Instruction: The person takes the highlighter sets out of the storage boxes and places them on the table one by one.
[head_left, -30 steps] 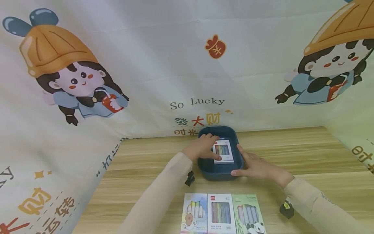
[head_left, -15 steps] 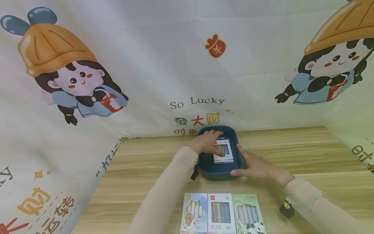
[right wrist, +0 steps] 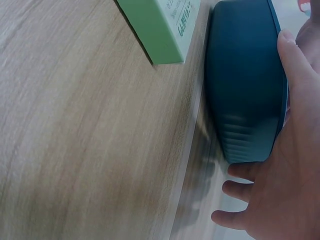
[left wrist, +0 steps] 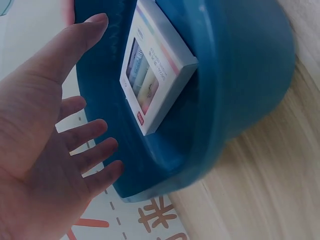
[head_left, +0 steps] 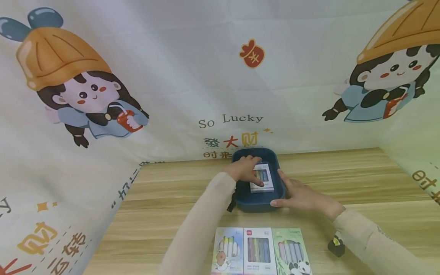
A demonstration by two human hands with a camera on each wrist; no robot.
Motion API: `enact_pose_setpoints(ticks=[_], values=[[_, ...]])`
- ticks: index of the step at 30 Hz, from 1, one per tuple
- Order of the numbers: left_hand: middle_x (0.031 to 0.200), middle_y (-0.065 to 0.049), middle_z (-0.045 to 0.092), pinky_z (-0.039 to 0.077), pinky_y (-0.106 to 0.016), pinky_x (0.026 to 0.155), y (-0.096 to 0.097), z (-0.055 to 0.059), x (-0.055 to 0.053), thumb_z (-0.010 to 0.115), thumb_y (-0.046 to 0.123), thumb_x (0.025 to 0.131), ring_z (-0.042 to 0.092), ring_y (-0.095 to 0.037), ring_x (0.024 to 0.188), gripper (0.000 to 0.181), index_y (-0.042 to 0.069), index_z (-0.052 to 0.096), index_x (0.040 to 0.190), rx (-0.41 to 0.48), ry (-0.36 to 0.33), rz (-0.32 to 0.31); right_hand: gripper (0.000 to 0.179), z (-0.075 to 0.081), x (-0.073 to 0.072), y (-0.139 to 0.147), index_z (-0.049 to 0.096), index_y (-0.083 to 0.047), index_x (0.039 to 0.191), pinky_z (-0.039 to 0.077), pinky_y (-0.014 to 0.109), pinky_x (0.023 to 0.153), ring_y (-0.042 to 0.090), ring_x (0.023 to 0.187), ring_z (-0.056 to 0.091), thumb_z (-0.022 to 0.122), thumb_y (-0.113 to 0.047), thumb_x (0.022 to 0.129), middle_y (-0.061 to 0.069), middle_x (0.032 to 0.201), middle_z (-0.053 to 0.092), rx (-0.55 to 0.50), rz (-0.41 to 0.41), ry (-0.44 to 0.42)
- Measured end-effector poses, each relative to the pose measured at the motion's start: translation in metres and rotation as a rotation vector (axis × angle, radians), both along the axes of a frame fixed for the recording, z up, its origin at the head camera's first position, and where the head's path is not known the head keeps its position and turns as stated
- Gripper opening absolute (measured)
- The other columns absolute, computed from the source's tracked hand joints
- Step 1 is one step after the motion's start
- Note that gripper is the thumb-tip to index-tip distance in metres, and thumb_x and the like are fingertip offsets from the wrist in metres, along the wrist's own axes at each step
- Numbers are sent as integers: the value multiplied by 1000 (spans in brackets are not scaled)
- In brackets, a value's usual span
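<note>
A white box of markers (head_left: 264, 181) with a window in its front lies inside a dark blue plastic basin (head_left: 256, 206). My left hand (head_left: 245, 170) hovers over the basin's left side with thumb and fingers spread. In the left wrist view, there is a gap between this hand (left wrist: 55, 130) and the white box (left wrist: 155, 67). My right hand (head_left: 304, 195) rests on the basin's right side. Its thumb lies at the rim and its fingers are stretched out, as the right wrist view shows beside the basin wall (right wrist: 245, 80).
Three more marker boxes lie side by side at the front: a blue-and-white one (head_left: 228, 250), a white one (head_left: 259, 250) and a green one (head_left: 292, 250) with a panda. A printed curtain (head_left: 182, 76) hangs behind the wooden table (head_left: 343, 175).
My left hand has shifted slightly right over the basin, and its fingers have moved across the white box. The right hand and the boxes keep their places.
</note>
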State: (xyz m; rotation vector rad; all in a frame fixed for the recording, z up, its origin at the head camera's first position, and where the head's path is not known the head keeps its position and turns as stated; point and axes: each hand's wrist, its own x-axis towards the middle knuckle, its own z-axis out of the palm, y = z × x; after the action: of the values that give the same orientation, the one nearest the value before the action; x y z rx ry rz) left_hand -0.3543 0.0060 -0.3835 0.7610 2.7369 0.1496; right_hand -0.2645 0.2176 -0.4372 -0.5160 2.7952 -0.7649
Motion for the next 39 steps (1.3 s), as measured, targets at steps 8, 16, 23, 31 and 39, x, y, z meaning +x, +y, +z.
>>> enact_pose_setpoints(ticks=[8, 16, 23, 31, 39], values=[[160, -6, 33, 36, -48, 117, 1, -2, -3, 76, 55, 80, 31, -29, 149, 96, 25, 27, 156, -8, -13, 8, 116, 0, 0, 0, -1, -7, 159, 35, 66, 110, 50, 144, 32, 62, -69, 83, 27, 161, 23, 4, 1, 3], [161, -5, 32, 36, -49, 117, 5, -6, -6, 75, 58, 79, 31, -28, 149, 97, 26, 26, 156, -33, -12, 0, 116, 0, 0, 0, -1, -5, 159, 35, 66, 109, 52, 142, 33, 62, -68, 84, 31, 159, 26, -1, 7, 12], [161, -5, 33, 37, -48, 117, 7, -8, -7, 77, 56, 78, 33, -28, 148, 98, 25, 27, 156, -23, -7, -7, 116, -2, 0, 0, -1, -7, 159, 33, 67, 110, 51, 144, 32, 62, -69, 84, 29, 160, 25, -4, -4, -3], [162, -5, 31, 37, -49, 117, 9, -18, -12, 79, 57, 75, 33, -27, 148, 103, 26, 25, 157, -16, -18, -2, 116, -2, 1, 0, 0, -6, 159, 34, 66, 110, 52, 142, 33, 62, -68, 84, 31, 158, 27, -4, 0, 10], [161, -4, 32, 38, -48, 116, 8, -25, -13, 81, 53, 75, 35, -27, 146, 103, 28, 24, 157, -17, -29, 17, 116, 0, 1, 1, 0, -4, 159, 36, 65, 109, 52, 141, 35, 63, -66, 84, 33, 157, 28, 1, 7, 19]])
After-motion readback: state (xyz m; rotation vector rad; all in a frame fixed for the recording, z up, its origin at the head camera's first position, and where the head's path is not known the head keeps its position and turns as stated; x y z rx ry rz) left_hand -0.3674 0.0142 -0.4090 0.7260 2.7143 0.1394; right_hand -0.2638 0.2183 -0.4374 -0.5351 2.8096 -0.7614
